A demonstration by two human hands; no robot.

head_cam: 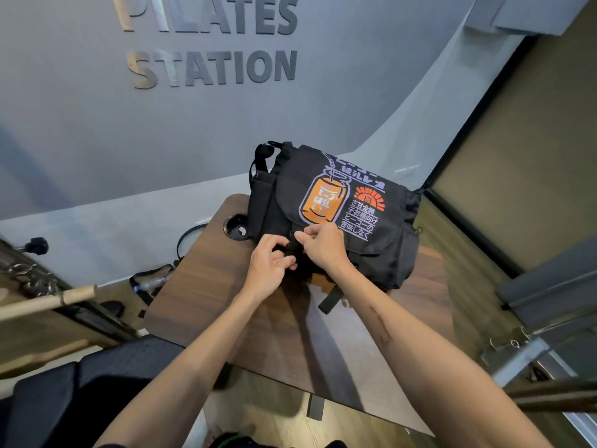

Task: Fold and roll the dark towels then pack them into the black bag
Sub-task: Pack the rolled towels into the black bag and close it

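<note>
Bag [336, 208] position: on the far half of the wooden desk [206, 295], flap side up, strap [261, 163] bunched at its far left corner. Towels are not visible in this view; I judge they are either already inside or out of frame.

Hands: my left hand [269, 270] and my right hand [323, 247] meet at the near edge of the flap, fingers curled around a small black buckle [292, 245] and its webbing. Both pinch it; whether the clasp is joined or parted, I cannot tell, since my fingers cover it.

Handling, as I judge it:
- The bag is soft woven fabric, probably nylon or canvas, matte black. It sags and creases at the right end, so it holds no shape of its own.
- It looks light. It slides easily on the smooth desk top if pulled with one hand, so one hand should steady it.
- The flap carries a printed panel: an orange jar outlined in lilac, an orange sun, pale script. The print is flat and gives no grip.
- Best hold points: the buckle, the webbing tab [331, 300] hanging off the near edge, the strap. The loose cloth only bunches when grasped.
- The buckle is the one rigid part, apparently plastic; squeeze it from the sides, do not pry it.

Desk: dark wood grain, rounded corners, a round cable port [235, 226] just left of the bag.
</note>
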